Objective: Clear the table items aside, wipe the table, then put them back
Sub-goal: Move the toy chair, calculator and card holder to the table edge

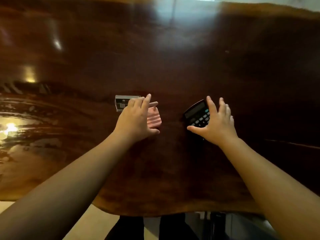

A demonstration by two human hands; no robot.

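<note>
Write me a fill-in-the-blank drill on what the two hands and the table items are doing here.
1. The right hand reaches over a black ____.
2. The pink ridged block lies under the ____ hand.
3. The clear plastic item lies on the ____ side of the left hand.
4. The items sit on a dark, glossy ____ table.

Missing words: calculator; left; far; wooden

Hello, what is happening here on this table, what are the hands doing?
A person reaches both hands over a dark wooden table. The left hand is over a small pink block, beside a clear plastic stand. The right hand is spread open over a black calculator. Whether either thing is gripped or lifted cannot be told. No cloth is in view.
</note>
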